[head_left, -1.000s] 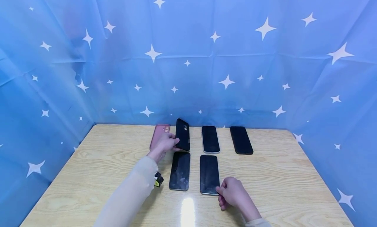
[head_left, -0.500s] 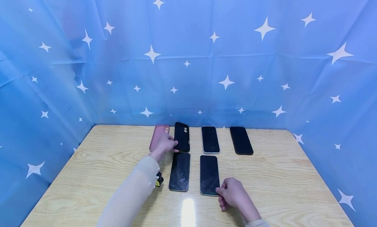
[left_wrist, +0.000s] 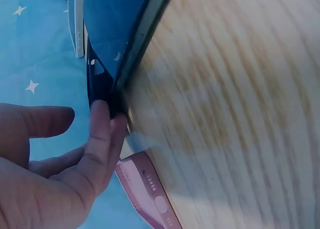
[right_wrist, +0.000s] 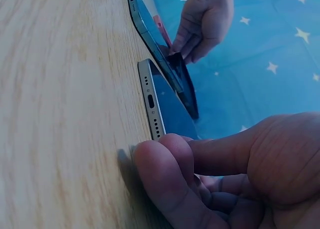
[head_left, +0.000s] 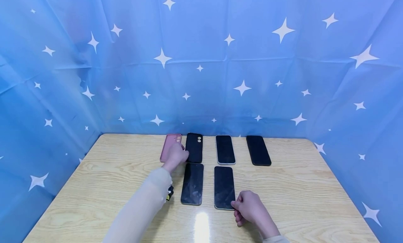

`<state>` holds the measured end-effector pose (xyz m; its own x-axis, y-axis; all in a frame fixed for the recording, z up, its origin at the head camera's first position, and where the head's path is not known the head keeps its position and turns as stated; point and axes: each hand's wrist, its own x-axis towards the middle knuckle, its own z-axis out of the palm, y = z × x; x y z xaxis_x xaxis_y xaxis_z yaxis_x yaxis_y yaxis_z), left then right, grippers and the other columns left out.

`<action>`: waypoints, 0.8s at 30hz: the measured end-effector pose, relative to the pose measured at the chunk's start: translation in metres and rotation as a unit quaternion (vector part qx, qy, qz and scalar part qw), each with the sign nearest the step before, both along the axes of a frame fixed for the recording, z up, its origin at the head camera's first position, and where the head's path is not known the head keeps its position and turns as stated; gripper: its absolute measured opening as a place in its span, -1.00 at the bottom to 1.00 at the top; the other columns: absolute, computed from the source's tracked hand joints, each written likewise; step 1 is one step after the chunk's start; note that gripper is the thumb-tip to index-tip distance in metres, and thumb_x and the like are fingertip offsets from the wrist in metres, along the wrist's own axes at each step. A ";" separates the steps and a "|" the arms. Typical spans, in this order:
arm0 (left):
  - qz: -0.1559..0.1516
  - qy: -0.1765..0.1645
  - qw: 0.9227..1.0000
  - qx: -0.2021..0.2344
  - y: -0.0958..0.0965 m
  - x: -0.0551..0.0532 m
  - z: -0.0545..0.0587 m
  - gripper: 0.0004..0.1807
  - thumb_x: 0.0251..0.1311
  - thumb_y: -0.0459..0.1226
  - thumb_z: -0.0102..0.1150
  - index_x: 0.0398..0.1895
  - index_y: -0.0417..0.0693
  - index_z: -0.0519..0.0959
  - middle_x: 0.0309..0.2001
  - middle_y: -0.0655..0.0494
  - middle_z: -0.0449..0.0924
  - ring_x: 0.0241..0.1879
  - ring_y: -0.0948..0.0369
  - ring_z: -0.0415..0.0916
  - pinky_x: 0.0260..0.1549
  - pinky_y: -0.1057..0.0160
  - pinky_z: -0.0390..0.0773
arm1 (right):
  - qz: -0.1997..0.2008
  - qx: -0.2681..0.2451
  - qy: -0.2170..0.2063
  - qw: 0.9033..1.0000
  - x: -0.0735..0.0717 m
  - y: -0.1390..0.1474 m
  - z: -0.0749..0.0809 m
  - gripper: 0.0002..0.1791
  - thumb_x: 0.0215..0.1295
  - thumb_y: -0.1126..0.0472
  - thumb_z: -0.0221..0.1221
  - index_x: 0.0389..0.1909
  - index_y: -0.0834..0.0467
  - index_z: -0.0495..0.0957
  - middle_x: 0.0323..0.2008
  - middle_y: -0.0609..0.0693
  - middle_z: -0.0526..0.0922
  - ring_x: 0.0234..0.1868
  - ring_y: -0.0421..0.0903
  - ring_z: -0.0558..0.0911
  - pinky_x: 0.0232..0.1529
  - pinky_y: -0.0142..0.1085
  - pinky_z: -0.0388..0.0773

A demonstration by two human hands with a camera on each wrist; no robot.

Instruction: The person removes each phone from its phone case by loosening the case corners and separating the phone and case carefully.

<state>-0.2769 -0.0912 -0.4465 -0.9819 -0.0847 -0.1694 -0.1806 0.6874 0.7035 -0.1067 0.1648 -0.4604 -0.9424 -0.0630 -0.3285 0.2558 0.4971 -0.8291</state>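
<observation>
A big blue cloth (head_left: 220,106) with white stars hangs at the back and sides. The counter (head_left: 299,194) of pale wood comes next. A cream sleeve (head_left: 141,204) reaches over its left part. The left hand (head_left: 177,154) is far off on the left, thumb wide from the fingers, and its fingertips touch the black case (head_left: 194,146). The right hand (head_left: 248,204) is near, its fingers curled, thumb and finger tips together right at the near right corner of the right phone (head_left: 224,188). The left phone (head_left: 192,184) lies beside that one. In the far row, left to right, are the pink case (head_left: 168,145), partly behind the left hand, the black case, a pale-edged phone (head_left: 225,149) and a black slab (head_left: 259,150). Smallest is a black and yellow thing (head_left: 170,193), partly hidden by the sleeve.
</observation>
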 end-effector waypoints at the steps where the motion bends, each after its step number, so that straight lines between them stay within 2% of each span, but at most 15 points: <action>1: 0.000 -0.001 1.000 0.001 0.000 0.000 0.000 -0.55 0.27 -0.42 0.08 -0.74 0.02 0.18 -0.73 0.20 0.11 -0.74 0.22 0.11 -0.73 0.30 0.13 | 0.000 0.000 0.001 1.000 0.000 0.000 0.000 -0.72 0.43 0.43 0.17 -0.51 0.29 0.38 -0.68 0.09 0.57 -0.73 -0.13 0.59 -0.62 -0.18 0.72; 5: 0.001 -0.012 1.000 -0.006 0.001 -0.001 0.001 -0.66 0.27 -0.41 0.07 -0.62 -0.04 0.25 -0.67 0.15 0.15 -0.69 0.19 0.14 -0.68 0.28 0.18 | -0.004 -0.005 -0.002 1.000 0.001 0.000 -0.001 -0.72 0.43 0.43 0.17 -0.51 0.29 0.38 -0.68 0.09 0.56 -0.73 -0.14 0.59 -0.62 -0.18 0.72; 7: 0.002 -0.016 1.000 -0.009 0.001 0.000 0.001 -0.82 0.29 -0.39 0.08 -0.48 -0.10 0.37 -0.55 0.10 0.28 -0.60 0.17 0.26 -0.60 0.27 0.28 | -0.008 -0.007 -0.005 1.000 0.000 0.000 -0.001 -0.71 0.43 0.42 0.18 -0.51 0.29 0.38 -0.68 0.09 0.56 -0.73 -0.14 0.58 -0.62 -0.18 0.72; 9: -0.003 -0.016 1.000 -0.009 0.000 0.002 0.002 -0.95 0.30 -0.37 0.10 -0.25 -0.20 0.49 -0.38 0.02 0.44 -0.45 0.13 0.40 -0.48 0.25 0.41 | -0.012 -0.007 -0.006 1.000 0.000 0.000 -0.001 -0.71 0.43 0.42 0.18 -0.51 0.29 0.38 -0.68 0.09 0.56 -0.73 -0.14 0.58 -0.63 -0.18 0.72; 12: -0.009 -0.016 1.000 -0.005 -0.002 0.003 0.003 -0.68 0.33 -0.34 0.11 0.10 -0.27 0.54 -0.08 -0.07 0.56 -0.22 0.09 0.51 -0.27 0.21 0.55 | -0.014 -0.007 -0.007 1.000 0.000 0.000 -0.002 -0.72 0.43 0.42 0.18 -0.51 0.28 0.39 -0.67 0.09 0.56 -0.73 -0.14 0.58 -0.63 -0.18 0.71; 14: -0.014 -0.020 1.000 0.003 -0.003 0.004 0.004 -0.59 0.36 -0.32 0.11 0.23 -0.30 0.50 -0.04 -0.10 0.58 -0.17 0.06 0.53 -0.23 0.19 0.57 | -0.012 -0.006 -0.008 1.000 -0.001 0.000 -0.002 -0.72 0.43 0.42 0.18 -0.51 0.29 0.39 -0.67 0.09 0.57 -0.73 -0.14 0.58 -0.63 -0.18 0.71; 20: -0.020 -0.010 1.000 0.018 -0.003 0.004 0.007 -0.55 0.44 -0.28 0.10 0.33 -0.28 0.46 -0.11 -0.03 0.58 -0.19 0.08 0.53 -0.30 0.20 0.54 | 0.003 0.005 -0.005 1.000 -0.003 0.002 0.000 -0.71 0.44 0.40 0.19 -0.51 0.28 0.40 -0.68 0.09 0.57 -0.74 -0.13 0.59 -0.64 -0.18 0.71; 24: -0.032 0.020 0.999 0.007 -0.001 0.006 0.011 -0.55 0.45 -0.27 0.12 0.32 -0.27 0.48 0.03 -0.09 0.62 -0.06 0.04 0.57 -0.13 0.11 0.63 | 0.002 0.033 0.005 0.999 -0.006 0.003 0.005 -0.69 0.43 0.36 0.22 -0.53 0.27 0.40 -0.70 0.09 0.57 -0.74 -0.10 0.59 -0.65 -0.20 0.70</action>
